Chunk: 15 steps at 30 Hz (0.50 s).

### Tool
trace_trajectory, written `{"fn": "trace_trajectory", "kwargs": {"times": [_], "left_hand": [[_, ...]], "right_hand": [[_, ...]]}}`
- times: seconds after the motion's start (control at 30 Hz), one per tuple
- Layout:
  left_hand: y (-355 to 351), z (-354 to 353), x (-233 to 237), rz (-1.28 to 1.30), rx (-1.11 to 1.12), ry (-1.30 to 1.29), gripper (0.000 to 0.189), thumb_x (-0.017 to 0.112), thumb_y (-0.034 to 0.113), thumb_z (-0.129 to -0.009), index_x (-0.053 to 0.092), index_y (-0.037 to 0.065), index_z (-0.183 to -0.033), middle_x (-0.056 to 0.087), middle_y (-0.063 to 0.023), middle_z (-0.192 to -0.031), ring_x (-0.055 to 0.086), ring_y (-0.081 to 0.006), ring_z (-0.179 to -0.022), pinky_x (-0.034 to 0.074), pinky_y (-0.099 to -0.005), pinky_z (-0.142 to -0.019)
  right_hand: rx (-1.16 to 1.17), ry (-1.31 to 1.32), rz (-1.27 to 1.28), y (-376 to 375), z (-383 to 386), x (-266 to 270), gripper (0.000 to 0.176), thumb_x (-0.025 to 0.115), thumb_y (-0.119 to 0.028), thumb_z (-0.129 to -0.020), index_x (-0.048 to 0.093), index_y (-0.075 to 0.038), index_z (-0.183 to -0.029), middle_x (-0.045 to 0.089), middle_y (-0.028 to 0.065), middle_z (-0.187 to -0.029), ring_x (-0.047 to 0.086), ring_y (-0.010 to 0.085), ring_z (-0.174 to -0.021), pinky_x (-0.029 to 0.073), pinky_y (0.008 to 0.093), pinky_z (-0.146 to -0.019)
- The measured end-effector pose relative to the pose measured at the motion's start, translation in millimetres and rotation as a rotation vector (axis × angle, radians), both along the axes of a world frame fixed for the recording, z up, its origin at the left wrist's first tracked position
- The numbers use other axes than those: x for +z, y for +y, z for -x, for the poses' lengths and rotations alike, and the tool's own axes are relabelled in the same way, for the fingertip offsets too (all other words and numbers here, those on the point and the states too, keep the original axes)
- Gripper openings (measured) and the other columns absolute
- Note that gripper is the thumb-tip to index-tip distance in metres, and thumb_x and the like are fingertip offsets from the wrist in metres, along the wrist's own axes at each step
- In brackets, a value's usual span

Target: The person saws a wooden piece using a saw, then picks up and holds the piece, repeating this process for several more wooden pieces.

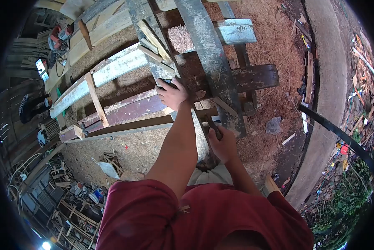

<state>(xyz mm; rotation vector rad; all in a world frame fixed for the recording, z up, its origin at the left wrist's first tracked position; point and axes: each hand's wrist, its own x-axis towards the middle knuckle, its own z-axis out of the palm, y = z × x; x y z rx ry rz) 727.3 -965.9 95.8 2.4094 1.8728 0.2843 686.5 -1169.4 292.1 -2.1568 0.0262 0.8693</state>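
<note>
My left hand (173,95) is closed around a small dark object (166,84), pressed down on the worn plank (157,66) that runs away from me. Its kind is too covered to tell. Just beyond it, several short wood offcuts (155,41) lie on the same plank. Nearer my body, my right hand (223,145) wraps round the dark handle of a slim tool (212,125), which points forward between the two planks. A short wood strip (225,106) rests on the broad grey plank (207,46) close by.
Long painted beams (120,68) cross under the planks on the left. A red power tool (61,35) sits at the far left. Wood shavings (266,41) cover the ground. A dark bar (341,135) juts in from the right, near a concrete kerb (326,83).
</note>
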Motion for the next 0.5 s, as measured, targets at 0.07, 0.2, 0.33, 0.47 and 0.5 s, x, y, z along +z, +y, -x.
{"fn": "trace_trajectory", "kwargs": {"times": [0.07, 0.2, 0.33, 0.47, 0.5], "left_hand": [[1, -3, 4, 0.067, 0.003, 0.019, 0.075, 0.05, 0.056, -0.105, 0.036, 0.012, -0.164, 0.049, -0.0285, -0.15, 0.056, -0.0455, -0.127, 0.047, -0.0566, -0.103], [2, -2, 6, 0.092, -0.003, 0.054, 0.077, 0.048, 0.058, -0.105, 0.034, 0.011, -0.164, 0.047, -0.0292, -0.151, 0.054, -0.046, -0.13, 0.045, -0.0575, -0.105], [2, -3, 7, 0.099, 0.001, 0.039, 0.077, 0.049, 0.058, -0.105, 0.034, 0.012, -0.165, 0.047, -0.0288, -0.151, 0.053, -0.0462, -0.13, 0.045, -0.0578, -0.105], [2, -5, 9, 0.101, 0.01, 0.022, 0.077, 0.051, 0.057, -0.104, 0.034, 0.012, -0.165, 0.047, -0.029, -0.151, 0.052, -0.0461, -0.131, 0.044, -0.0574, -0.106], [2, -5, 10, 0.117, 0.019, 0.029, 0.078, 0.051, 0.057, -0.104, 0.034, 0.012, -0.165, 0.047, -0.0292, -0.151, 0.052, -0.0461, -0.131, 0.044, -0.0572, -0.107]], "right_hand": [[0.021, -0.03, -0.001, 7, -6, 5, 0.03, 0.069, -0.029, -0.097, 0.069, 0.0, -0.088, 0.067, 0.0214, -0.072, 0.068, 0.0391, -0.068, 0.051, 0.0472, -0.065], [0.018, 0.055, 0.012, 19, -13, 23, 0.029, 0.068, -0.028, -0.098, 0.068, 0.0, -0.09, 0.067, 0.022, -0.074, 0.068, 0.0396, -0.069, 0.051, 0.0475, -0.065], [0.123, -0.029, 0.186, 34, -8, 11, 0.027, 0.068, -0.027, -0.098, 0.069, 0.0, -0.092, 0.07, 0.0223, -0.075, 0.071, 0.0423, -0.073, 0.053, 0.0483, -0.066], [0.013, 0.129, 0.097, 35, -25, 30, 0.028, 0.068, -0.027, -0.097, 0.069, 0.0, -0.092, 0.07, 0.0235, -0.077, 0.07, 0.043, -0.072, 0.053, 0.0481, -0.066], [0.002, 0.188, 0.085, 31, -31, 30, 0.028, 0.069, -0.028, -0.097, 0.069, 0.0, -0.091, 0.07, 0.0237, -0.077, 0.07, 0.0432, -0.072, 0.053, 0.048, -0.066]]}}
